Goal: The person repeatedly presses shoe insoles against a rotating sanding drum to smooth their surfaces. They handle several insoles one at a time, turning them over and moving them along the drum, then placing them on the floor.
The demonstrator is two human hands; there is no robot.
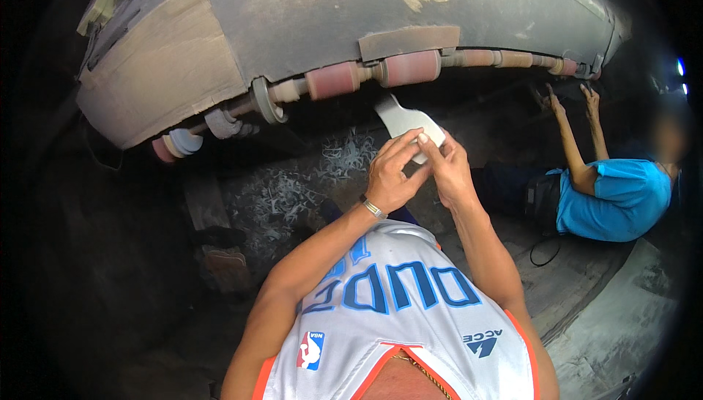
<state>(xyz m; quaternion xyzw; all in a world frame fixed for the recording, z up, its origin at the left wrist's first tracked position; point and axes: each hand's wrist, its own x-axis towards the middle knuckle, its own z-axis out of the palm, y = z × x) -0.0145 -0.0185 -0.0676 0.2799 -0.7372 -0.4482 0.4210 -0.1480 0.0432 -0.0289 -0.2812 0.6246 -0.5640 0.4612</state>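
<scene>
A thin white shoe sole (408, 122) is held between my two hands, its narrower far end pointing up and left toward the machine. My left hand (395, 177) grips it from the left with bent fingers, a metal watch band on the wrist. From the right, my right hand (452, 169) pinches the near, wider end, thumb on top. Just beyond the sole is a red sanding roller (411, 68) on a long shaft; a dark gap lies between them. The sole's far tip is slightly blurred.
A second red roller (333, 84) and a grey wheel (268, 100) share the shaft under a large grey machine housing (293, 19). Pale strip-like scraps (274, 199) litter the floor below. At the right, a person in a blue shirt (615, 199) reaches toward the shaft's far end.
</scene>
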